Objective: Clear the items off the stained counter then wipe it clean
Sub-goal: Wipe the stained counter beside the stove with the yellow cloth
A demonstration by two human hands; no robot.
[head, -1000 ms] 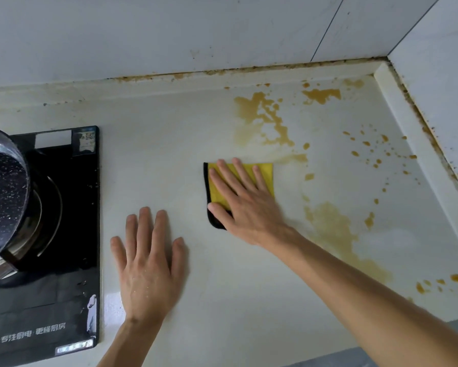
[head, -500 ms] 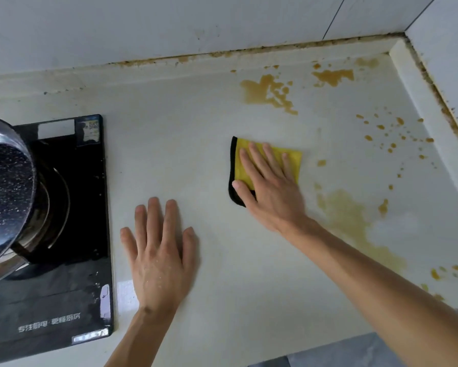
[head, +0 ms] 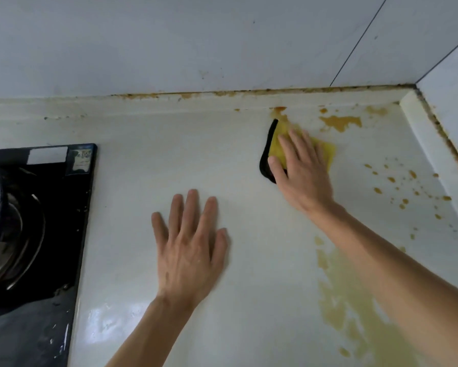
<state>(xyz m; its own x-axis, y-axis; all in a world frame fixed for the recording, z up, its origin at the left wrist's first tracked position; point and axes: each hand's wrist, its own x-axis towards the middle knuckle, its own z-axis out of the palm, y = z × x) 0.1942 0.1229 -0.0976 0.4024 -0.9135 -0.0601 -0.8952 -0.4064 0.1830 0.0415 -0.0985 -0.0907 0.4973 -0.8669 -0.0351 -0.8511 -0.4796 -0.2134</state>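
counter (head: 148, 160) — cream, smeared brown at the near right. left hand (head: 190, 247) lies flat on it, fingers spread, holding nothing. farther back, right hand (head: 302, 170) presses straight-fingered on yellow cloth (head: 326, 152) — near the rear edge, beside brown stains (head: 341, 122).

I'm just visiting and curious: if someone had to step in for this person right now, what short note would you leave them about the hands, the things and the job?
Right hand: flat, fingers straight, pressing the yellow cloth onto the counter near the back edge.
Left hand: flat on the counter, holding nothing.
Done: no loose items lie on the visible part of the counter; the stretch between stove and cloth looks clean.
Left: the orange patch beside the cloth, the scattered spots toward the right corner, the pale smear near the front under the right arm, and the grime along the wall seam.
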